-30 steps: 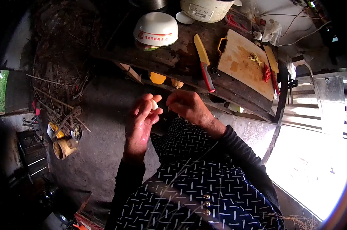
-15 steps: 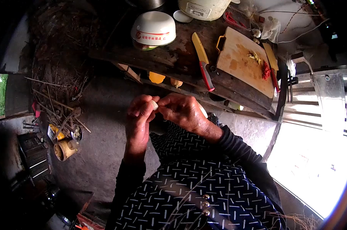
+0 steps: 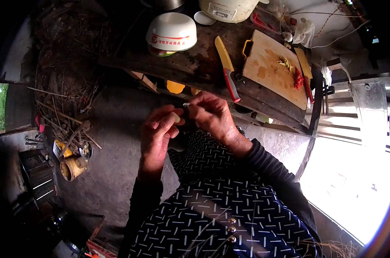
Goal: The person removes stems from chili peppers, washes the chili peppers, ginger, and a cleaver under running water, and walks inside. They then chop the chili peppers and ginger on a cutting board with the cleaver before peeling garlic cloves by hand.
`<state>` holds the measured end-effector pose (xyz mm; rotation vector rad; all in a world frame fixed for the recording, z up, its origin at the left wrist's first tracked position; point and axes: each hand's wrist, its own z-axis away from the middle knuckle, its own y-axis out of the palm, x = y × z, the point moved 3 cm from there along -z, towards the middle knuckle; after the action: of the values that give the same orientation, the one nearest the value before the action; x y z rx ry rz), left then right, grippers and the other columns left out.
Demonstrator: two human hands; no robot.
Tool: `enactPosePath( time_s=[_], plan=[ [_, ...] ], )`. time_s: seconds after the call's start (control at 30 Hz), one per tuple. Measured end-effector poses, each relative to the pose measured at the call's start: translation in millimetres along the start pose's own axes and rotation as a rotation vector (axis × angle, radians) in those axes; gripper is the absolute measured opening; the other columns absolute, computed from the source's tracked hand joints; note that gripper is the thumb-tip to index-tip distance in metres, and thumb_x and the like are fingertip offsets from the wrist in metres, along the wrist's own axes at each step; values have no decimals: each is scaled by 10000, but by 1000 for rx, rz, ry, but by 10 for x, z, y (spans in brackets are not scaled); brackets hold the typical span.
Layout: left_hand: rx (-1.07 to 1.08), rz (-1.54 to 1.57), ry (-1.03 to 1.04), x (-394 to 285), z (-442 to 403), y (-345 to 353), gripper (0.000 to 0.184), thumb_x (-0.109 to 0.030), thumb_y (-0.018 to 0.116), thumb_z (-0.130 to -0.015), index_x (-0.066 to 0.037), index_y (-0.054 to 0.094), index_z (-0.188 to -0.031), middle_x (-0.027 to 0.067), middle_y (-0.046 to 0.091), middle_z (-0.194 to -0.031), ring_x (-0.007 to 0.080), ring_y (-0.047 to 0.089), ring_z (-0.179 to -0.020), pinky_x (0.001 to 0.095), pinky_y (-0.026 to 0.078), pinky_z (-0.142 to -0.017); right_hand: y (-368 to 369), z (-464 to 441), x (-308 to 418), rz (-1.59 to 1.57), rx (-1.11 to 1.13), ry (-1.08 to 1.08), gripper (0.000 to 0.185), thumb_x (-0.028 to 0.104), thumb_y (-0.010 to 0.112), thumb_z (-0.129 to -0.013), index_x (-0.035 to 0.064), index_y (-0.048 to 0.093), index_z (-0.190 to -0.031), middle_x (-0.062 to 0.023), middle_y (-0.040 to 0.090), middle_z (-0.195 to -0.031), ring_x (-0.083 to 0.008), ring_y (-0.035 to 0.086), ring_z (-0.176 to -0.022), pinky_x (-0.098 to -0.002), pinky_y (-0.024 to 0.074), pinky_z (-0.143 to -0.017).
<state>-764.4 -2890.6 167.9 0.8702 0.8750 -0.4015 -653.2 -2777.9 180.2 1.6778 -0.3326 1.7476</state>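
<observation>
In front of my body, my left hand (image 3: pixel 157 134) is closed, pinching a small pale piece that looks like a garlic clove (image 3: pixel 176 118) between thumb and fingers. A short gap to the right, my right hand (image 3: pixel 215 118) is also closed, with a whitish scrap like garlic skin (image 3: pixel 186 104) showing at its fingertips. The two hands are apart, above the floor and short of the table's front edge.
On the dark wooden table (image 3: pixel 199 64) are an upturned white bowl (image 3: pixel 171 32), a knife (image 3: pixel 226 60) and a cutting board (image 3: pixel 264 64). Chopped red pieces (image 3: pixel 298 79) and a second knife (image 3: pixel 304 66) lie on the board. Sticks and a yellowish container (image 3: pixel 72 168) are at left.
My right hand has moved up and away from my left hand, carrying the whitish scrap. My left hand still holds the clove in nearly the same place.
</observation>
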Motion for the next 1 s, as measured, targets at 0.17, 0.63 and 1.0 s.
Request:
enactPosePath(
  time_s=[0.17, 0.63, 1.0],
  plan=[
    [20, 161, -34, 17, -25, -96, 211, -44, 579, -837, -49, 573, -1048, 101, 607, -925, 138, 565, -708, 229, 431, -533, -201, -81, -69, 180, -4, 262, 178, 221, 563, -870, 43, 566, -880, 22, 501, -677, -54, 453, -578, -208, 369, -503],
    [162, 535, -113, 187, -15, -205, 202, -60, 480, -856, -12, 559, -1036, 125, 582, -939, 154, 535, -745, 256, 415, -592, -10, 91, -330, -1210, 145, 454, 343, 55, 482, -778, -44, 524, -1104, -221, 548, -1146, -318, 533, -1099, -419, 446, -951],
    [250, -1018, 616, -193, 40, 297, 396, -46, 709, -720, -65, 604, -1101, 62, 575, -1014, 158, 604, -809, 248, 495, -608, 45, 120, -306, -1192, 149, 418, 479, 19, 460, -728, 6, 496, -1206, -158, 536, -1177, -275, 514, -1096, -365, 392, -983]
  ],
)
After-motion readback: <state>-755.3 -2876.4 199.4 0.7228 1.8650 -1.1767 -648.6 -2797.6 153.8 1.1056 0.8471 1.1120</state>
